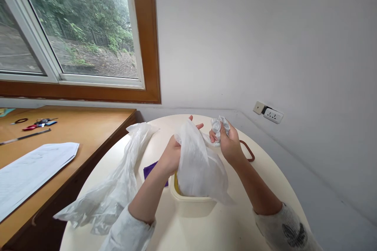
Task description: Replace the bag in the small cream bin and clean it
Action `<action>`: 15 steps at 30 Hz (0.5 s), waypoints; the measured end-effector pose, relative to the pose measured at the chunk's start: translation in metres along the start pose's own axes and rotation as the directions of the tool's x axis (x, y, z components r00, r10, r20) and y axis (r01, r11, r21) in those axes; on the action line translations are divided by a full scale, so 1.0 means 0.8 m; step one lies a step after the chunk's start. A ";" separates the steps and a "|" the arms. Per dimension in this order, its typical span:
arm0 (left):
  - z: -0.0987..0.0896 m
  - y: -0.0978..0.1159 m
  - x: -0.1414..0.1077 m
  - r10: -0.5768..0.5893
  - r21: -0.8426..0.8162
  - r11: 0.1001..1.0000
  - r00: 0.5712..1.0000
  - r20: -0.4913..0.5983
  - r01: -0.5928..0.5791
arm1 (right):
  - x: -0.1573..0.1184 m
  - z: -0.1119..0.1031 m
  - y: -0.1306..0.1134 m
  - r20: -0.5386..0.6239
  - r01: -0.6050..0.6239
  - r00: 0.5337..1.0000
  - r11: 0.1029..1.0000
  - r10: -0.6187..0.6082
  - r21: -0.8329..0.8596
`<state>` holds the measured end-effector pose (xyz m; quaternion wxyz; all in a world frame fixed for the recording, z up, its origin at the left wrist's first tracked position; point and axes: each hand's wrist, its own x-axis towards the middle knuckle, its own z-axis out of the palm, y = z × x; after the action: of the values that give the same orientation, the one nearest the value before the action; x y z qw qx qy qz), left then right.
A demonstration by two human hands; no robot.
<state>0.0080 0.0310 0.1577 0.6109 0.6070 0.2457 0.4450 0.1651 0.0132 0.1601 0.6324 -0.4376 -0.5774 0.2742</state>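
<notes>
Thin white sheet (203,164) hangs over the middle of the round table (225,231), its lower part covering most of the opening of a cream container (193,206) with a yellow inside, and one loose corner trailing past the rim toward 3 o'clock.

Taking that container as the clock's centre, the left hand (172,151) is at 11 o'clock, grasping the sheet; two fingertips stick out beyond it, while the other fingers are hidden. At 1 o'clock the right hand (231,141) is closed around a crumpled white wad (220,126); whether this wad joins the sheet, I cannot tell. A brown loop (250,151) shows just beyond the right wrist at 2 o'clock.

A purple piece (149,170), partly behind the left forearm, is at 10 o'clock, near the container. Farther out, from 9 to 10 o'clock, a long crinkled translucent film (118,182) stretches across the round table, its near end reaching the edge. Beyond it at 10 o'clock, a wooden table (103,125) carries white papers (38,170).
</notes>
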 end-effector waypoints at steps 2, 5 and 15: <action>0.003 0.001 -0.002 0.062 0.133 0.989 0.998 -0.004 -0.061 | -0.002 0.000 -0.007 -0.014 0.016 1.000 1.000 -0.015 0.009; 0.008 0.002 -0.005 0.163 0.316 0.937 0.986 -0.019 -0.148 | -0.003 0.003 -0.017 -0.025 0.028 0.999 0.999 -0.027 0.043; 0.005 0.003 -0.008 0.184 0.517 0.836 0.981 0.056 -0.186 | -0.001 0.016 -0.038 -0.092 0.089 0.992 0.993 -0.082 0.072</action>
<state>0.0078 0.0230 0.1588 0.3790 0.7710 0.2957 0.4178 0.1476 0.0015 0.1857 0.6849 -0.3997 -0.5561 0.2489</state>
